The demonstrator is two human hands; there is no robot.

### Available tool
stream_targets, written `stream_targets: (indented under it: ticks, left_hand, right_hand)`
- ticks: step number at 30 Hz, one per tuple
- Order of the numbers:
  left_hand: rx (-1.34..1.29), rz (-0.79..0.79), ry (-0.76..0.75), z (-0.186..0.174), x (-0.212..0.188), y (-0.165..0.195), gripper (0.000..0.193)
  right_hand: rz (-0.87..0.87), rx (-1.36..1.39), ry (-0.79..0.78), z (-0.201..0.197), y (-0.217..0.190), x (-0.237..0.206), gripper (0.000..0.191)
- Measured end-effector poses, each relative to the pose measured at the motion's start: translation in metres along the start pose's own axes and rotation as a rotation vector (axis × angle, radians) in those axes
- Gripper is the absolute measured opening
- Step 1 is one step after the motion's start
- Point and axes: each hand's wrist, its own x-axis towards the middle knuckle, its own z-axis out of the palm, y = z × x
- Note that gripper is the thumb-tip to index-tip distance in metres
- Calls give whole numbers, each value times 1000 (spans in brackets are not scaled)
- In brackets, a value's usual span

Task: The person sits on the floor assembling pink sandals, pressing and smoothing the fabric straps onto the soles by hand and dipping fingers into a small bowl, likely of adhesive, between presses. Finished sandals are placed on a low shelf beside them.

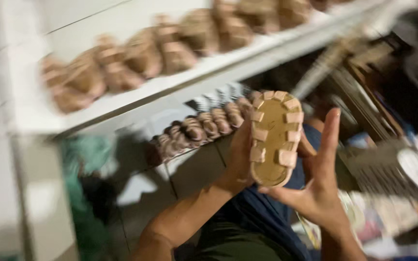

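1. Upper white shelf (180, 84): row of tan sandals (141, 55) lined up side by side, apparently stored in order; blurred.
2. Lower row of brownish sandals (199, 128): set in a line below the shelf, just behind the hands.
3. Left hand (240, 154): wrapped behind the held sandal (274, 137), gripping its far edge, probably to keep it steady.
4. Held sandal: raised between both hands, sole-side tan with pale pink lugs around the rim, tilted nearly upright, probably for viewing.
5. Right hand (318, 181): spread flat, fingers extended, palm supporting the heel end; not closed.
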Motion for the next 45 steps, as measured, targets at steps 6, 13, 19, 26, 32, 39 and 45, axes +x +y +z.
stream_targets:
  ticks: [6, 13, 19, 26, 32, 39, 45]
  left_hand:
    - [490, 692, 485, -143, -13, 115, 29]
    - [357, 887, 623, -254, -10, 273, 15]
    - [1204, 1371, 679, -294, 7, 322, 26]
    - [1100, 1229, 707, -286, 9, 322, 24]
    - [869, 1008, 709, -279, 16, 308, 16]
    - [817, 485, 468, -258, 8, 166, 26]
    - [1019, 239, 680, -274, 57, 62, 35]
  right_hand:
    - [-144, 120, -484, 116, -43, 120, 146]
    - [-299, 209, -939, 349, -91, 259, 138]
    - [-253, 117, -1104, 547, -136, 317, 139]
    - [-369, -73, -1138, 611, -129, 325, 143]
    - [-714, 85, -909, 527, -114, 281, 126]
    - [-295, 131, -512, 303, -16, 187, 70]
    - [75, -31, 2, 122, 82, 104, 64]
